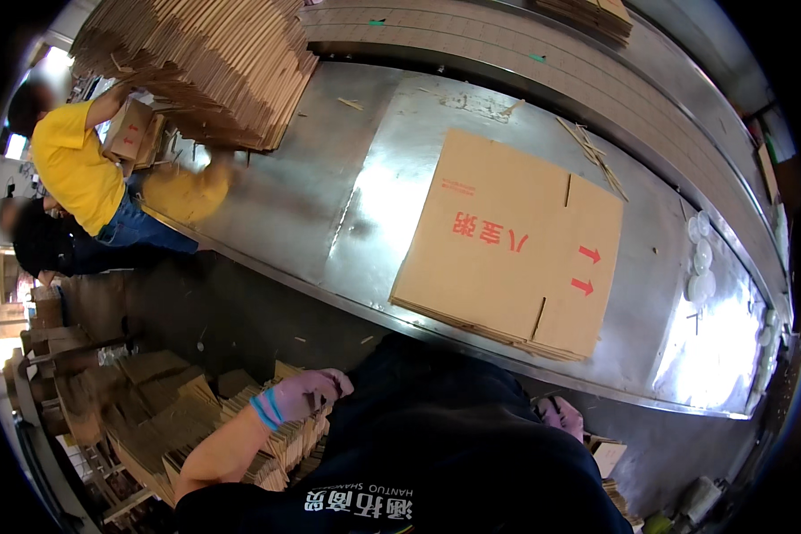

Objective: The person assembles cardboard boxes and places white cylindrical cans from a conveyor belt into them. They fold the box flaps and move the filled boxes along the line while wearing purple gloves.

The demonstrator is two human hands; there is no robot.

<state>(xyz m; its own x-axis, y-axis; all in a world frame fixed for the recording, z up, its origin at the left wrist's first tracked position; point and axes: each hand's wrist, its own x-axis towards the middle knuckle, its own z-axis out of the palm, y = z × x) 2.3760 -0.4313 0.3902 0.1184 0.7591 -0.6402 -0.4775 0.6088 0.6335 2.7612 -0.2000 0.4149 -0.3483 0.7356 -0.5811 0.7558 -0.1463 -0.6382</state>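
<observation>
A short stack of flat brown cardboard box blanks (507, 227) with red printing and slots lies on the metal table in front of me. My left hand (311, 393), in a pinkish-purple glove with blue bands at the wrist, hangs beside my dark shirt. Its fingers are curled in, with nothing visible in them. On the other side, my right hand (561, 416), gloved in the same colour, is partly covered by my body; how its fingers are held does not show clearly. Both hands are off the stack, below the table's near edge.
A tall pile of folded cardboard (205, 62) stands at the table's far left. Thin cardboard strips (592, 151) and white round pieces (701, 258) lie on the metal table (329, 205). A person in yellow (80, 165) holds boxes at left. More cardboard (156, 400) fills the lower left.
</observation>
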